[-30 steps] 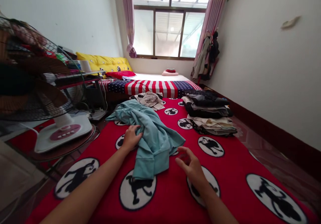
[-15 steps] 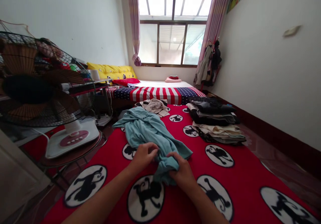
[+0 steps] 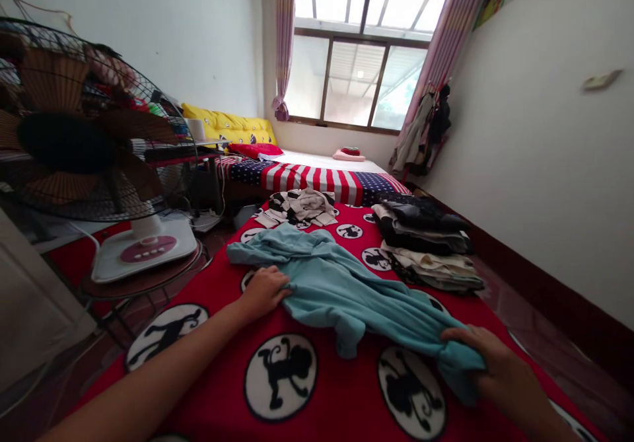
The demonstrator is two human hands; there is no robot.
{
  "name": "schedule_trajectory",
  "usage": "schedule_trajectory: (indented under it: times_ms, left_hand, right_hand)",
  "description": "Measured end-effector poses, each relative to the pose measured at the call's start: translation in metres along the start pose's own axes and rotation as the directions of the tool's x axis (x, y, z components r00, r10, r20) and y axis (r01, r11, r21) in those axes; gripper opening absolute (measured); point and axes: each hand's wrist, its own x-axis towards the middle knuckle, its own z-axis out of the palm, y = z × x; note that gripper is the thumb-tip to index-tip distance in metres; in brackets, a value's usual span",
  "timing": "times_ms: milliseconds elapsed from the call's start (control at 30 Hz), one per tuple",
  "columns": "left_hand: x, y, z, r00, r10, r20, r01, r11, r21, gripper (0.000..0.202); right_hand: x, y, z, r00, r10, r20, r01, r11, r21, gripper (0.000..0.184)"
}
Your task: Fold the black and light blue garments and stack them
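Soft, matte and deeply creased, the teal garment [image 3: 341,287] lies at 6 o'clock, its long folds drawn toward 4 o'clock, where the right hand [image 3: 490,363] has its fingers wrapped tight around a bunched end, while at 7 o'clock the left hand [image 3: 267,290] pinches the near edge with bent fingers. Beneath spreads a plush-looking red cloth [image 3: 356,402] with monkeys in white ovals, bearing a rumpled pale heap [image 3: 304,205] at the dial's centre and a layered clothes stack [image 3: 430,260] between 3 and 4. Beyond, a striped bed cover [image 3: 312,179] sits at 12, and a wire-caged fan [image 3: 64,141] stands past 9.
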Motion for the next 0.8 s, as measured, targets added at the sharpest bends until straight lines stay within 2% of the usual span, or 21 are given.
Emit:
schedule_trajectory:
  times_ms: [67, 100, 167, 267, 333, 400, 433, 467, 533, 567, 600, 633, 667, 700, 800]
  left_hand:
    - [-0.013, 0.012, -0.010, 0.993, 0.087, 0.084, -0.089, 0.996, 0.019, 0.026]
    - [-0.020, 0.017, -0.016, 0.982, 0.125, 0.138, -0.127, 0.992, 0.010, 0.028]
    - [-0.038, 0.022, -0.032, 0.956, 0.162, 0.245, -0.159, 0.987, -0.035, 0.032]
    - [-0.063, 0.020, -0.057, 0.901, 0.165, 0.402, -0.116, 0.983, -0.142, 0.034]
    - [-0.073, 0.017, -0.070, 0.850, 0.154, 0.503, -0.055, 0.977, -0.206, 0.036]
    - [-0.075, 0.012, -0.078, 0.821, 0.115, 0.559, 0.038, 0.966, -0.256, 0.039]
    - [-0.074, 0.009, -0.079, 0.835, 0.080, 0.544, 0.087, 0.958, -0.274, 0.038]
    - [-0.072, 0.006, -0.079, 0.872, 0.036, 0.489, 0.121, 0.951, -0.285, 0.035]
    - [-0.064, -0.002, -0.073, 0.966, -0.068, 0.251, 0.134, 0.958, -0.253, 0.026]
    - [-0.059, -0.006, -0.069, 0.989, -0.101, 0.105, 0.121, 0.972, -0.204, 0.033]
    - [-0.055, -0.011, -0.063, 0.994, -0.111, -0.012, 0.108, 0.983, -0.147, 0.047]
    - [-0.050, -0.016, -0.057, 0.990, -0.113, -0.079, 0.104, 0.989, -0.105, 0.061]
    - [-0.047, -0.020, -0.052, 0.989, -0.116, -0.096, 0.108, 0.990, -0.088, 0.069]
    - [-0.044, -0.023, -0.048, 0.990, -0.118, -0.073, 0.111, 0.989, -0.094, 0.069]
    - [-0.040, -0.024, -0.052, 0.993, -0.105, 0.061, 0.113, 0.983, -0.148, 0.040]
  right_hand:
    - [0.005, 0.010, 0.001, 0.988, -0.040, 0.151, 0.045, 0.999, -0.025, 0.043]
    - [0.008, 0.010, 0.002, 0.981, -0.070, 0.183, 0.072, 0.997, -0.007, 0.046]
    - [0.013, -0.001, 0.005, 0.989, -0.092, 0.119, 0.085, 0.995, 0.061, 0.047]
    - [0.024, -0.025, 0.016, 0.993, -0.085, 0.079, 0.071, 0.984, 0.161, 0.039]
    - [0.033, -0.034, 0.030, 0.992, -0.086, 0.095, 0.071, 0.986, 0.152, 0.035]
    - [0.042, -0.035, 0.047, 0.984, -0.087, 0.154, 0.074, 0.993, 0.088, 0.044]
    - [0.045, -0.034, 0.056, 0.978, -0.076, 0.195, 0.068, 0.997, 0.046, 0.053]
    - [0.048, -0.033, 0.065, 0.970, -0.055, 0.235, 0.056, 0.998, 0.003, 0.063]
    - [0.052, -0.033, 0.079, 0.958, 0.010, 0.287, 0.018, 0.995, -0.094, 0.076]
    - [0.053, -0.034, 0.084, 0.954, 0.045, 0.296, -0.001, 0.989, -0.147, 0.080]
    - [0.054, -0.037, 0.087, 0.952, 0.065, 0.300, -0.005, 0.981, -0.196, 0.080]
    - [0.054, -0.040, 0.089, 0.948, 0.066, 0.310, 0.009, 0.972, -0.235, 0.077]
    - [0.054, -0.044, 0.089, 0.942, 0.049, 0.331, 0.041, 0.965, -0.258, 0.069]
    - [0.053, -0.048, 0.088, 0.933, 0.021, 0.360, 0.080, 0.962, -0.263, 0.057]
    - [0.049, -0.058, 0.071, 0.874, -0.056, 0.482, 0.155, 0.973, -0.169, 0.025]
